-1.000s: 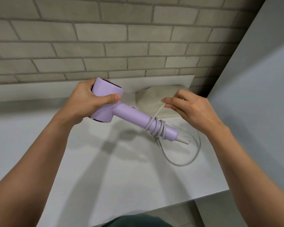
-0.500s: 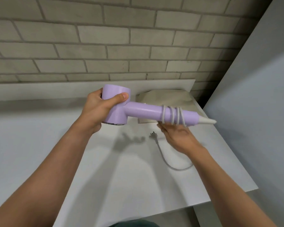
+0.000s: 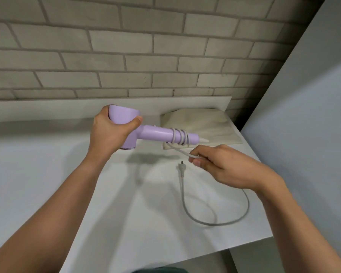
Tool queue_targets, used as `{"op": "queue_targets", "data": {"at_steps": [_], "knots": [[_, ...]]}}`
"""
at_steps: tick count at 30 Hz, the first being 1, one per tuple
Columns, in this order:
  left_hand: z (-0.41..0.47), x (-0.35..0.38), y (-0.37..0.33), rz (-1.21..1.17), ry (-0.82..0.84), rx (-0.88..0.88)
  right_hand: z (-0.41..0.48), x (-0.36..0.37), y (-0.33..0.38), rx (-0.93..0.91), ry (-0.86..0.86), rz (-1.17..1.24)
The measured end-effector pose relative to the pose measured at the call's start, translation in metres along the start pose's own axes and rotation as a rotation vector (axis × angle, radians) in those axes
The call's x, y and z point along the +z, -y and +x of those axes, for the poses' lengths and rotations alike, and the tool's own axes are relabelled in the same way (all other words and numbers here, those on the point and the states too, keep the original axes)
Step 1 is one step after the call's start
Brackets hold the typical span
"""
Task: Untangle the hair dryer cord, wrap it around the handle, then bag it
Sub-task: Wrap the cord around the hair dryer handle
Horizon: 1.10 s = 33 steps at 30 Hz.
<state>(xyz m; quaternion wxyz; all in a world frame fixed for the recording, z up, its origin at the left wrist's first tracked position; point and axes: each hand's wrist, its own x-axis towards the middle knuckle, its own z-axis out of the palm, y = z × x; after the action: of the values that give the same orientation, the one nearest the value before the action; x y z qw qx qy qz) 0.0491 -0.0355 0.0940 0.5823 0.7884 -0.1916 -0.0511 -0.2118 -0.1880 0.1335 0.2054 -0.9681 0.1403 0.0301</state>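
Since right hand [image 3: 230, 168] dropped clear of handle [image 3: 158, 133], it pinches cord [image 3: 182, 150] taut; left hand [image 3: 108, 133] grips dryer [image 3: 122, 117]; several coils on, slack left.

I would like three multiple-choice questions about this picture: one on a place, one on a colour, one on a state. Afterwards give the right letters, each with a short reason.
1. Where is the plug?
A. on the white table
B. in a drawer
C. on the floor

2. What colour is the hair dryer?
A. black
B. red
C. lilac

3. In what state is the cord?
A. wound completely
B. partly wound on the handle, with a loose loop left over
C. not wound at all

Answers:
1 A: the plug lies on the table, below the handle.
2 C: head and handle are both lilac, with the left hand gripping the head.
3 B: coils circle the handle's end, the right hand pinches the free part, and a loop lies on the table.
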Motion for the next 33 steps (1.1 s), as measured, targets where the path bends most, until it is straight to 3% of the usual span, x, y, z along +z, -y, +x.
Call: {"op": "queue_targets", "data": {"at_steps": [5,10,15,22,28,33], "knots": [[-0.008,0.006,-0.002,0.119,0.032,0.1,0.007,-0.01,0.008,-0.026,-0.119,-0.2],[-0.012,-0.002,-0.006,0.169,0.157,0.17,0.016,-0.019,-0.007,-0.119,-0.504,-0.383],[-0.014,-0.014,-0.01,0.077,0.339,0.172,0.024,-0.024,-0.028,-0.165,-0.69,-0.332],[-0.016,-0.028,-0.023,-0.137,0.543,0.157,0.035,-0.011,-0.043,-0.139,-0.639,-0.157],[-0.017,-0.028,-0.026,-0.303,0.575,0.079,0.04,0.011,-0.039,-0.103,-0.566,-0.032],[-0.018,-0.019,-0.029,-0.373,0.491,0.015,0.04,0.027,-0.031,-0.062,-0.336,-0.264]]}}
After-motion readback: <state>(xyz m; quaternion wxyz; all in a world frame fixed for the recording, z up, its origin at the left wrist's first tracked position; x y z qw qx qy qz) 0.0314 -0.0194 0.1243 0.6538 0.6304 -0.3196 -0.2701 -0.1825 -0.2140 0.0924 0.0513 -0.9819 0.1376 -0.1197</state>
